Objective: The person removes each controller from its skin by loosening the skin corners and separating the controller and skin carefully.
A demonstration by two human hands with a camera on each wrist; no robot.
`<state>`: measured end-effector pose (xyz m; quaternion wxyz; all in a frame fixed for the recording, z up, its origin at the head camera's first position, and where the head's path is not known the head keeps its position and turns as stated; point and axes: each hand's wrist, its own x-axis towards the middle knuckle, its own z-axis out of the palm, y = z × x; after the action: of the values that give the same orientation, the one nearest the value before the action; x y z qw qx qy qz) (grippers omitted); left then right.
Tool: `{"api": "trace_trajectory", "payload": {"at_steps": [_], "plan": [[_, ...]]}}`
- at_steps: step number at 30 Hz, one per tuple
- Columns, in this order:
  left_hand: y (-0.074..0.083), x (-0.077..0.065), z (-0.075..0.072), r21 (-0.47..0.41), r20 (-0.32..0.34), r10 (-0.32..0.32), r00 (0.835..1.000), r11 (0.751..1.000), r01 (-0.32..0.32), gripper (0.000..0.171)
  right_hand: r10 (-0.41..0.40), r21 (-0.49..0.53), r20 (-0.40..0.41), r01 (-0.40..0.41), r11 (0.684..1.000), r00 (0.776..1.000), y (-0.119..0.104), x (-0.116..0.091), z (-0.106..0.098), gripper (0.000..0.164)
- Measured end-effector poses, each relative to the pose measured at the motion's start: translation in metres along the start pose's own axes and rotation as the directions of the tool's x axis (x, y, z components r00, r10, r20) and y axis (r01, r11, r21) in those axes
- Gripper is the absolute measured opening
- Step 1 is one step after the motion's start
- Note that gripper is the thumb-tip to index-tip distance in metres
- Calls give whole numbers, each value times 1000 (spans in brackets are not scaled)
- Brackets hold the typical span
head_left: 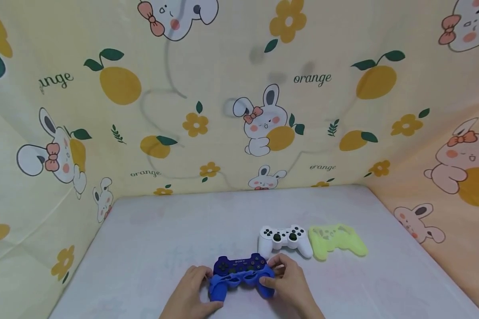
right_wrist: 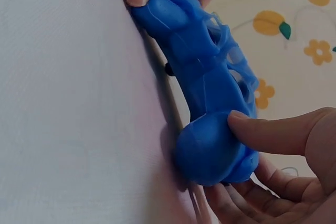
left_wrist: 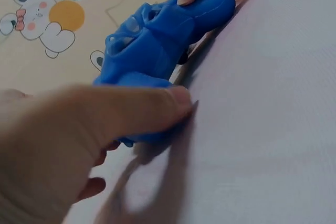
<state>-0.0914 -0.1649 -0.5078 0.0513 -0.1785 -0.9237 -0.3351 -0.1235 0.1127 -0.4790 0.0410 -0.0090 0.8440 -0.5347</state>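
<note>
A dark blue game controller (head_left: 239,264) sits near the front of the table, its two grips and lower part covered by a bright blue silicone sleeve (head_left: 218,290). The sleeve's upper part is folded down, so the buttons and the SONY lettering show. My left hand (head_left: 193,292) holds the left grip, thumb on the near end and fingers at the far side. My right hand (head_left: 289,281) grips the right side, its thumb pressing on the sleeve (right_wrist: 210,145) and fingers curled beneath. In the left wrist view the sleeve (left_wrist: 157,51) shows its cutout holes.
Behind my right hand lies a white game controller (head_left: 284,239). Right beside it is a yellow-green silicone sleeve (head_left: 337,241). A white cloth covers the table (head_left: 151,248), and patterned curtains (head_left: 223,66) with rabbits and oranges enclose its back and sides.
</note>
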Motion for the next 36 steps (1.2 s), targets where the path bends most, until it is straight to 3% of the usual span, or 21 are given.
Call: {"api": "trace_trajectory", "payload": {"at_steps": [4, 9, 13, 20, 27, 36], "plan": [[-2, -2, 4, -92, -63, 21, 998, 995, -27, 56, 2, 52, 5, -2, 999, 1000, 0, 0, -1, 39], [-3, -4, 6, -161, -143, 22, 990, 986, -45, 50, -74, 41, 40, 72, 997, 996, 2, -1, 0, 60], [-4, -4, 7, -194, -155, 17, 988, 980, -47, 48, -112, 16, 45, 111, 994, 993, 4, -1, 1, 65], [-7, -3, 8, -220, -200, 52, 978, 971, -97, 45, -70, 42, 23, 69, 997, 997, 4, 2, 1, 61], [-3, -2, 9, -227, -184, 37, 982, 971, -80, 41, -16, 62, -39, 18, 998, 999, 0, 2, 2, 62], [3, -3, 9, -224, -227, 50, 973, 969, -102, 39, -20, 103, -84, 29, 994, 996, -4, -1, 3, 60]]}}
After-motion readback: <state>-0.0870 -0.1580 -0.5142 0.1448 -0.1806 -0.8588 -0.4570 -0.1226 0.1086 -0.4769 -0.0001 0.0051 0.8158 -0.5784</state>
